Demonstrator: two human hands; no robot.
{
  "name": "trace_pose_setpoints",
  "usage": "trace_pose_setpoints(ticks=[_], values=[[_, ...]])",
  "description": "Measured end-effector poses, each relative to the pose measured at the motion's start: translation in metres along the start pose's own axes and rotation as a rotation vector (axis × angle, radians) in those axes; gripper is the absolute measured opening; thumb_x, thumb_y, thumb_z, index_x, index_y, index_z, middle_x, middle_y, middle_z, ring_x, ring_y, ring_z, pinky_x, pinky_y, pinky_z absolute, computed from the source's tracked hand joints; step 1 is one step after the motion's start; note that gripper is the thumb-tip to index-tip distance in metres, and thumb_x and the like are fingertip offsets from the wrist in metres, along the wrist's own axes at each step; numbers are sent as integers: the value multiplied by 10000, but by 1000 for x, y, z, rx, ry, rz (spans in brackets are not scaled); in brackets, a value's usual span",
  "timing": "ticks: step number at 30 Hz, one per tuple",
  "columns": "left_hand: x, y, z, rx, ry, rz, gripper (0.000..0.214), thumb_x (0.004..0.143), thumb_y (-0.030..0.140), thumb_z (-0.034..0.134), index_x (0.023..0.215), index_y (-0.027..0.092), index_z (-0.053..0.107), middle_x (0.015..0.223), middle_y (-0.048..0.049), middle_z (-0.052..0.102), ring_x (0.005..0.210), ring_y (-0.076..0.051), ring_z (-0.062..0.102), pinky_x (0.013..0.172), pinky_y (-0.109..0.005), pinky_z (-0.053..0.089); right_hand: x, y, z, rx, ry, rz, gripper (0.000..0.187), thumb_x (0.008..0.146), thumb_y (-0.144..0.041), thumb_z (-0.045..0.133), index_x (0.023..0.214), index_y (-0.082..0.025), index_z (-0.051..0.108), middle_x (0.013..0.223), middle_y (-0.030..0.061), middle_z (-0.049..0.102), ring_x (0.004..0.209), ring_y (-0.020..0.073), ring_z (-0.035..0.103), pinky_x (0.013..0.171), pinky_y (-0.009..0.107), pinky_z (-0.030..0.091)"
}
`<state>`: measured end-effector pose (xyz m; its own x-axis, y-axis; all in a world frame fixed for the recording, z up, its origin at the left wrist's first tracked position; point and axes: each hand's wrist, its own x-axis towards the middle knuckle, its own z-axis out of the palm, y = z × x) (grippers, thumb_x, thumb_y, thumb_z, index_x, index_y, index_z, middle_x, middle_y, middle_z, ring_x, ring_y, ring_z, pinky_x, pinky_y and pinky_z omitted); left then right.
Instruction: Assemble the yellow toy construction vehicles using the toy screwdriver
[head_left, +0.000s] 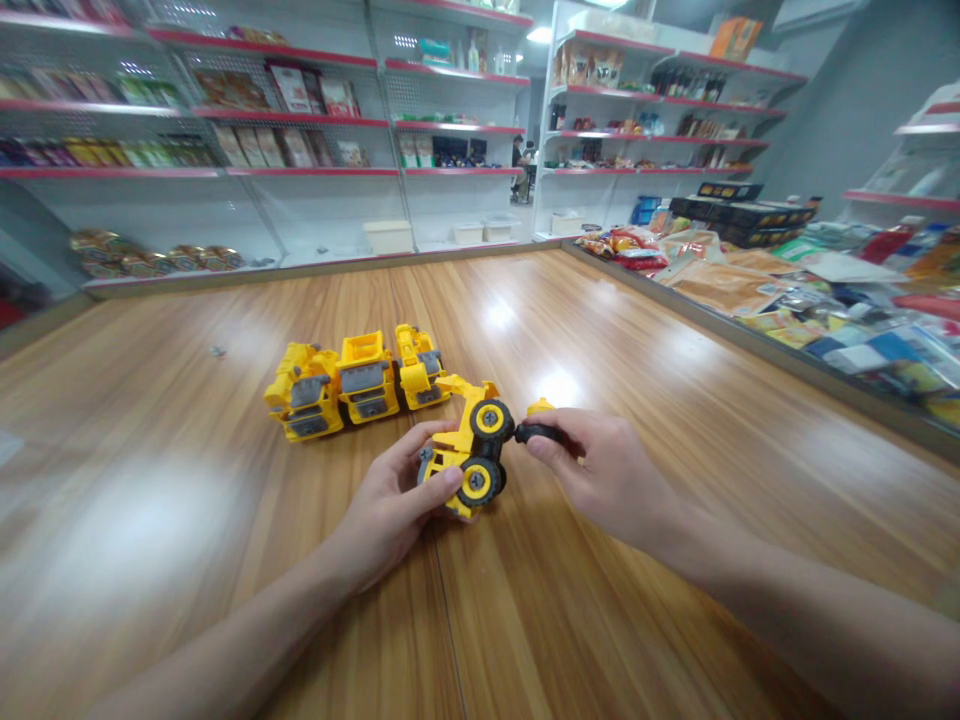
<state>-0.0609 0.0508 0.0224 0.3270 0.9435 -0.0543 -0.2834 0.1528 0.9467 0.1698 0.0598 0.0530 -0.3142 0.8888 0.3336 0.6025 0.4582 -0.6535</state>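
My left hand (405, 490) is wrapped around a yellow toy construction truck (457, 450), with the thumb near its lower wheel. The truck is tipped on its side, and two black tyres with yellow hubs and grey screw centres face me. Close to its right side, my right hand (592, 460) pinches a small black and yellow piece (538, 433). Fingers cover much of this piece, so its kind is unclear. Its dark end is at the truck's wheels; I cannot tell whether they touch. Beyond my left hand, three yellow and grey toy vehicles (367, 380) stand in a row.
The wooden table (225, 560) has a raised edge. A small grey bit (217, 351) lies at left. Packaged goods (750, 285) are heaped beyond the right edge. Stocked shelves (300, 115) line the back, and a person (519, 165) is far off.
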Motion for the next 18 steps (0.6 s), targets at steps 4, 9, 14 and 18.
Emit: trace_pose_setpoints(ticks=[4, 9, 14, 18], values=[[-1, -1, -1, -27, -7, 14, 414, 818, 221, 720, 1187, 242, 533, 1009, -39, 663, 824, -185, 672, 663, -295, 589, 1, -1, -2, 19, -48, 36, 205, 949, -233, 507, 1028, -183, 689, 787, 19, 688, 648, 144, 594, 592, 269, 436], [-2, -2, -3, -79, -40, 37, 270, 828, 247, 714, 1028, 233, 534, 899, -5, 686, 701, -129, 665, 612, -214, 543, 0, -1, -2, 65, -44, -18, 203, 937, -219, 518, 1075, -174, 660, 862, 48, 702, 728, 162, 631, 634, 274, 481], [-2, 2, 0, -97, -8, -7, 229, 853, 289, 680, 995, 229, 512, 826, 1, 678, 654, -152, 662, 577, -269, 563, -3, 0, 5, 104, 10, -61, 243, 955, -225, 522, 1183, -211, 605, 1055, 61, 702, 910, 184, 658, 740, 300, 528], [-3, 4, 4, -87, 6, -49, 277, 843, 323, 688, 1041, 224, 523, 872, -25, 692, 678, -184, 673, 574, -315, 578, -3, 6, 12, 87, 26, -96, 254, 935, -196, 567, 1185, -217, 604, 1108, 68, 684, 999, 200, 640, 822, 327, 523]])
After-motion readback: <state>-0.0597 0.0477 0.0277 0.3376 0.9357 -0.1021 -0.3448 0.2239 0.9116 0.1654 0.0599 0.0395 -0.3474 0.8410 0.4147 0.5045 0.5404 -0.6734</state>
